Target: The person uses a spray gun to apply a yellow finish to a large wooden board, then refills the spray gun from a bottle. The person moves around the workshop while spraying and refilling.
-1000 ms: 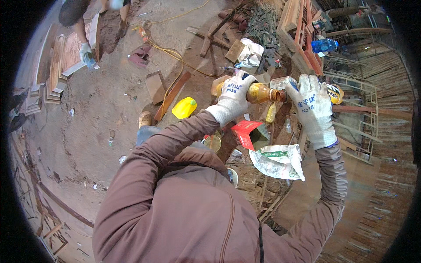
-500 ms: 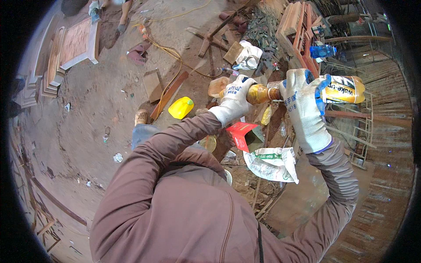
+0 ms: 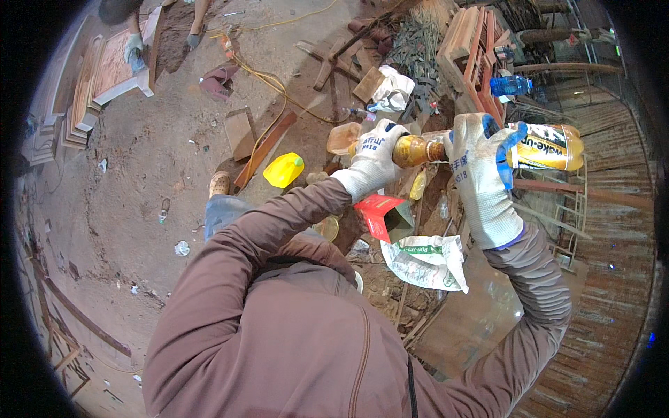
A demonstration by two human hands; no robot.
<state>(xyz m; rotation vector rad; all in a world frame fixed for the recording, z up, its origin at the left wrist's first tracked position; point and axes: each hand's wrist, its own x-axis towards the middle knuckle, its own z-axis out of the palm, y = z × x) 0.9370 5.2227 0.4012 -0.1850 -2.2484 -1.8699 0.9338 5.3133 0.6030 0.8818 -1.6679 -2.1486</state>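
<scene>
My left hand (image 3: 371, 159), in a white work glove with blue-coated fingers, is closed round an amber bottle (image 3: 411, 151). The bottle lies sideways, its neck toward my right hand. In a matching glove, my right hand (image 3: 479, 177) grips a plastic drink bottle (image 3: 547, 148) with a yellow, white and black label. That bottle is also sideways, its base pointing right. The two bottles are close together end to end; my right glove partly hides where their necks lie, so I cannot tell whether they touch.
Below lie a red carton (image 3: 378, 212), a white printed sack (image 3: 432, 261) and a yellow jug (image 3: 283, 170). A yellow cord (image 3: 275, 87) crosses the dirt floor. Wooden frames (image 3: 481, 63) and a blue bottle (image 3: 511, 86) are at upper right. Another person's gloved hand (image 3: 132, 47) touches a wooden panel at upper left.
My hands keep their grips with the bottles nearly in place. The amber bottle's neck shows a little more clearly. At upper left, the other person's gloved hand has moved down onto the wooden panel.
</scene>
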